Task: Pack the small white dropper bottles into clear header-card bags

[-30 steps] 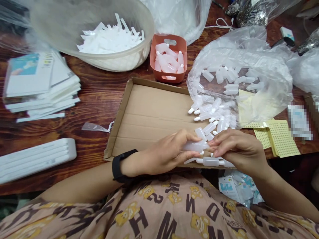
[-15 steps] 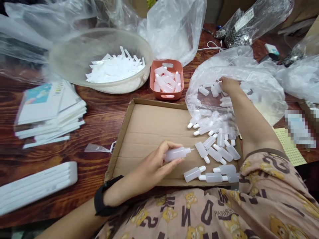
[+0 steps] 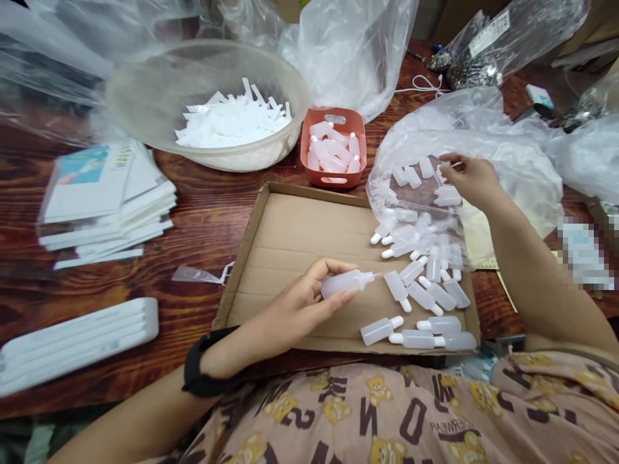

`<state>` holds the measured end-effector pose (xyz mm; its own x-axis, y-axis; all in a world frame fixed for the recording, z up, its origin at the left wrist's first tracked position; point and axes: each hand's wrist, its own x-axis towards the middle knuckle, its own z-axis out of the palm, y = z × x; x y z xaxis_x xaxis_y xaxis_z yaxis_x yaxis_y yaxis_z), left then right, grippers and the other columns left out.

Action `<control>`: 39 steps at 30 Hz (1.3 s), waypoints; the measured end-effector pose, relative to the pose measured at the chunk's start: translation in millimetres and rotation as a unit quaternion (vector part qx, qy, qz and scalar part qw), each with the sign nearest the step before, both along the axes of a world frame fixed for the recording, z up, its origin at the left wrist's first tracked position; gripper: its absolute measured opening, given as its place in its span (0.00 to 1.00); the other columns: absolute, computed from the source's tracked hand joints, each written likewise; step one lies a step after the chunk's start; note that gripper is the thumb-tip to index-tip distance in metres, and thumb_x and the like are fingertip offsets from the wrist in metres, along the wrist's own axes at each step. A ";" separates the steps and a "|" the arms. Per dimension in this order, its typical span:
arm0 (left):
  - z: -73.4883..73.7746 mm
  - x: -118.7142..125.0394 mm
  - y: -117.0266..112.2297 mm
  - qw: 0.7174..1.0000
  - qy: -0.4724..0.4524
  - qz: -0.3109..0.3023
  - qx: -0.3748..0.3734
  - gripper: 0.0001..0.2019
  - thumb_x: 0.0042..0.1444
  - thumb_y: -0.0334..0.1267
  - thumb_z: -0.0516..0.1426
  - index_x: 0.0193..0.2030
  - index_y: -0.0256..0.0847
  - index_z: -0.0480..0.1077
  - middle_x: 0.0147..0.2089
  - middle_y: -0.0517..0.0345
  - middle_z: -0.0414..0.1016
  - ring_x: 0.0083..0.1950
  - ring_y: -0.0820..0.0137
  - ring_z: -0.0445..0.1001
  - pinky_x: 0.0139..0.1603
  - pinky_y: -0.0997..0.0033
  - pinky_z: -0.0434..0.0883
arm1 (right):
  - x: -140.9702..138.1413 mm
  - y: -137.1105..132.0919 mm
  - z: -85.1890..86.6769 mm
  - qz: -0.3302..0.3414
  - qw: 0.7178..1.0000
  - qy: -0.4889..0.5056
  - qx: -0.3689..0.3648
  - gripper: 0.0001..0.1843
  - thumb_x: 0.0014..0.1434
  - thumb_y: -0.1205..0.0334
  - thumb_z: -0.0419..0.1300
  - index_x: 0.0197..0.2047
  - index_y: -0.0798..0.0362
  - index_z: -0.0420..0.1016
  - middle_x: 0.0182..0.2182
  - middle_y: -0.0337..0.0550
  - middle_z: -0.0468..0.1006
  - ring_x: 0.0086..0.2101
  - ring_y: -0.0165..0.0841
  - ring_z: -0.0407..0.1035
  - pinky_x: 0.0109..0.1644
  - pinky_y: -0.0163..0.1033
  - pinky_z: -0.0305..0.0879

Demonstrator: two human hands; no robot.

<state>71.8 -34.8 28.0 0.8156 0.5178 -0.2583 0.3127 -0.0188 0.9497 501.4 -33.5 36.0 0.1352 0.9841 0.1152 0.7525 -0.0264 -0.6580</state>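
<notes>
My left hand (image 3: 302,303) is closed round a small translucent dropper bottle (image 3: 345,282), held over the flat cardboard tray (image 3: 294,238). My right hand (image 3: 471,180) reaches into the clear plastic bag (image 3: 483,148) of small bottles, fingers pinched at something white I cannot make out. Several loose bottles (image 3: 425,296) lie spilled from the bag's mouth onto the tray's right side.
An orange basket (image 3: 333,147) with several bottles stands behind the tray. A large translucent bowl (image 3: 207,103) holds white strips. A stack of white packets (image 3: 104,200) and a long white box (image 3: 72,345) lie at the left. More plastic bags crowd the back.
My right hand left the bottle, reached into the bag and has drawn back a little. My left hand keeps the bottle, moved slightly left.
</notes>
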 end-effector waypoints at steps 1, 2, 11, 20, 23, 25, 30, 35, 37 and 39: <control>0.8 1.8 -0.5 1.000 -0.009 0.002 -0.018 0.18 0.71 0.54 0.59 0.60 0.47 0.71 0.58 0.53 0.80 0.52 0.65 0.78 0.52 0.65 0.75 | -14.8 -20.5 3.4 -0.032 0.999 -0.002 0.020 0.23 0.72 0.36 0.61 0.55 0.44 0.81 0.39 0.43 0.81 0.34 0.33 0.75 0.45 0.43 0.75; 1.7 4.0 -1.5 0.999 -0.016 0.001 -0.036 0.18 0.71 0.52 0.60 0.60 0.47 0.71 0.58 0.53 0.80 0.52 0.65 0.78 0.52 0.65 0.74 | -32.9 -41.9 6.5 -0.052 0.998 -0.003 0.033 0.24 0.70 0.37 0.63 0.57 0.45 0.81 0.44 0.45 0.81 0.36 0.35 0.77 0.43 0.44 0.75; -0.4 21.3 -21.0 0.988 -0.088 -0.045 -0.115 0.15 0.71 0.46 0.61 0.60 0.45 0.70 0.60 0.53 0.80 0.56 0.66 0.79 0.51 0.67 0.75 | -168.8 -157.1 5.0 0.002 0.985 0.166 0.046 0.15 0.66 0.58 0.72 0.55 0.35 0.87 0.47 0.42 0.86 0.47 0.37 0.80 0.48 0.42 0.80; 8.0 10.0 -28.8 0.991 -0.068 -0.068 -0.093 0.18 0.72 0.48 0.61 0.64 0.46 0.70 0.55 0.56 0.80 0.51 0.66 0.79 0.49 0.66 0.75 | -179.7 -164.9 -11.3 0.010 0.890 0.456 -0.013 0.10 0.62 0.54 0.77 0.47 0.35 0.90 0.41 0.36 0.87 0.38 0.27 0.81 0.43 0.30 0.80; 13.6 6.6 -29.2 0.991 -0.076 -0.085 -0.066 0.17 0.72 0.46 0.60 0.64 0.44 0.70 0.57 0.55 0.79 0.52 0.68 0.78 0.51 0.68 0.74 | -185.9 -165.5 -10.0 -0.001 0.841 0.540 -0.026 0.09 0.61 0.55 0.78 0.45 0.36 0.89 0.37 0.34 0.87 0.31 0.25 0.81 0.35 0.29 0.80; 15.9 5.5 -28.9 0.991 -0.079 -0.093 -0.056 0.17 0.73 0.46 0.60 0.64 0.44 0.69 0.58 0.56 0.79 0.50 0.70 0.78 0.49 0.70 0.74 | -188.1 -165.7 -9.3 0.000 0.839 0.544 -0.015 0.08 0.61 0.56 0.77 0.45 0.36 0.89 0.37 0.33 0.88 0.30 0.26 0.81 0.34 0.29 0.80; 15.8 4.7 -26.8 0.990 -0.087 -0.109 0.024 0.15 0.75 0.43 0.59 0.63 0.42 0.69 0.60 0.55 0.81 0.51 0.70 0.80 0.51 0.71 0.74 | -189.3 -172.0 -4.5 0.023 0.940 0.326 0.101 0.15 0.63 0.68 0.75 0.49 0.37 0.87 0.43 0.35 0.89 0.44 0.31 0.84 0.48 0.36 0.83; 5.4 4.8 -30.9 0.969 -0.128 -0.122 0.171 0.12 0.78 0.39 0.56 0.63 0.39 0.66 0.62 0.49 0.80 0.61 0.66 0.80 0.63 0.66 0.75 | -195.7 -177.8 -2.3 0.088 0.976 0.093 0.176 0.23 0.61 0.77 0.72 0.53 0.40 0.85 0.47 0.37 0.89 0.48 0.34 0.84 0.54 0.40 0.81; -1.3 6.4 -34.9 0.953 -0.153 -0.110 0.239 0.12 0.78 0.39 0.54 0.63 0.39 0.64 0.62 0.46 0.80 0.63 0.64 0.80 0.64 0.64 0.75 | -200.5 -177.3 -4.5 0.060 0.980 0.091 0.168 0.19 0.63 0.74 0.73 0.52 0.42 0.84 0.44 0.37 0.89 0.44 0.33 0.85 0.50 0.38 0.81; -7.2 8.1 -38.0 0.932 -0.179 -0.097 0.299 0.12 0.79 0.39 0.53 0.64 0.40 0.63 0.61 0.45 0.80 0.65 0.63 0.79 0.66 0.61 0.76 | -204.6 -176.5 -6.6 0.026 0.982 0.144 0.122 0.13 0.71 0.68 0.67 0.54 0.42 0.82 0.36 0.34 0.88 0.35 0.29 0.84 0.41 0.34 0.80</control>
<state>79.9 -72.8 20.8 0.8878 0.3157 0.3348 -0.0860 -0.6009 0.7947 296.8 -210.0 29.4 0.1474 0.9386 0.3119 0.5310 0.1910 -0.8256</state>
